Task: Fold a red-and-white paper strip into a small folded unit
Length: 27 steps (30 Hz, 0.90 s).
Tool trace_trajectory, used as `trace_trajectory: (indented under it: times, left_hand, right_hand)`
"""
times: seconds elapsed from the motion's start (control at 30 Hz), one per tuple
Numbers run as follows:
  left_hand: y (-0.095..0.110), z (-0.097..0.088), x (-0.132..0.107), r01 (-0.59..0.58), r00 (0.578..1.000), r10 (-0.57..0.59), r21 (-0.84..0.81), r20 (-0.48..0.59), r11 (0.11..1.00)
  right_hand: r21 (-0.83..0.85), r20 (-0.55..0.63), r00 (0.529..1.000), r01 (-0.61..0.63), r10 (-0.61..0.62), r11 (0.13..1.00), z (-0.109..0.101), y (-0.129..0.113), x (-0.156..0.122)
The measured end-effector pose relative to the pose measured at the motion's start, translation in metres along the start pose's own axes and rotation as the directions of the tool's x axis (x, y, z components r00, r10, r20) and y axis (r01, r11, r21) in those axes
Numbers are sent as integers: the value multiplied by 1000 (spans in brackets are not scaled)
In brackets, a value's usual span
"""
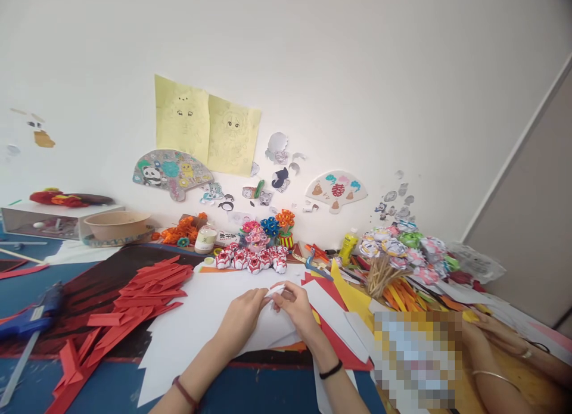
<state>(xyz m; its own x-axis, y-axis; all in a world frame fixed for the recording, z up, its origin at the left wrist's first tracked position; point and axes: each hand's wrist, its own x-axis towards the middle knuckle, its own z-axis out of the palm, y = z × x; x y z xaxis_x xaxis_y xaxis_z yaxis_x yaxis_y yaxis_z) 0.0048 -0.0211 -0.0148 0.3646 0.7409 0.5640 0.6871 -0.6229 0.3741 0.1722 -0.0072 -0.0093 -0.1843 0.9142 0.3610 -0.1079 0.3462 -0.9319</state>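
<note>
My left hand (243, 317) and my right hand (295, 307) meet over the middle of the table, both pinching a small folded piece of white paper (274, 292). The fingers of both hands are closed on it. Under the hands lie large white paper sheets (196, 318), with red and yellow sheets (346, 295) sticking out to the right. A row of small red-and-white paper flowers (250, 260) sits just beyond the hands.
A heap of red paper strips (134, 307) lies to the left, with a blue glue gun (33, 318) beside it. At the right stand paper flowers on sticks (397, 253), and another person's arm (509, 360) rests there. A bowl (117, 224) and bottles line the wall.
</note>
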Motion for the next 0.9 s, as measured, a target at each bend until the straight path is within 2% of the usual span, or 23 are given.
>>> trace_trajectory:
  times: [0.23, 0.5, 0.7, 0.9]
  left_hand:
    - [8, -7, 0, 38, 998, -30, -161, 55, 986]
    - [8, -16, 2, 194, 975, -137, -364, 177, 911]
    - [8, -18, 3, 232, 972, -200, -343, 126, 910]
    - [4, -19, 6, 259, 959, -283, -498, 30, 828]
  right_hand:
    - [-28, -17, 1000, 22, -23, 999, 0, -2, 1]
    - [-54, -21, 1000, 5, -6, 999, -1, 0, 2]
    - [-80, -19, 1000, 6, -8, 997, -1, -2, 2]
    - [-115, -73, 997, 17, -25, 993, -2, -2, 2]
